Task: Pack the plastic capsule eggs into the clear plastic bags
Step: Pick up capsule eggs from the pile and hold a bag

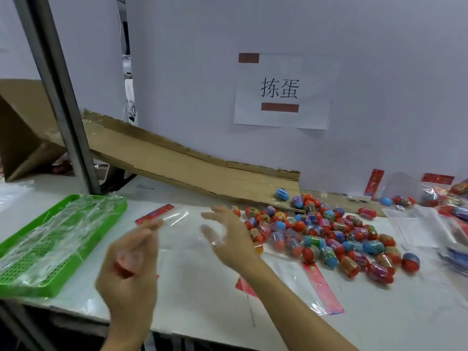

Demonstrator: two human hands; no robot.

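Left hand (pixel 129 259): fingers curled, pinching the near-left edge of a clear bag (pixel 177 224); blurred
Right hand (pixel 228 236): spread, fingers inside the bag's mouth
Eggs (pixel 329 236): heaped on the table (pixel 202 300), just right of the hands
Green tray (pixel 58 244): left, holding clear bags

On the bench (pixel 207 295) a tray (pixel 63 239) sits at the left, holding crumpled film; a heap of capsule eggs (pixel 329 236) lies at the right, before the foot of a cardboard ramp (pixel 192 165) that slopes down from the left rear; a flat bag (pixel 324 287) lies just before the heap, a paper sign (pixel 282 91) hangs on the wall behind
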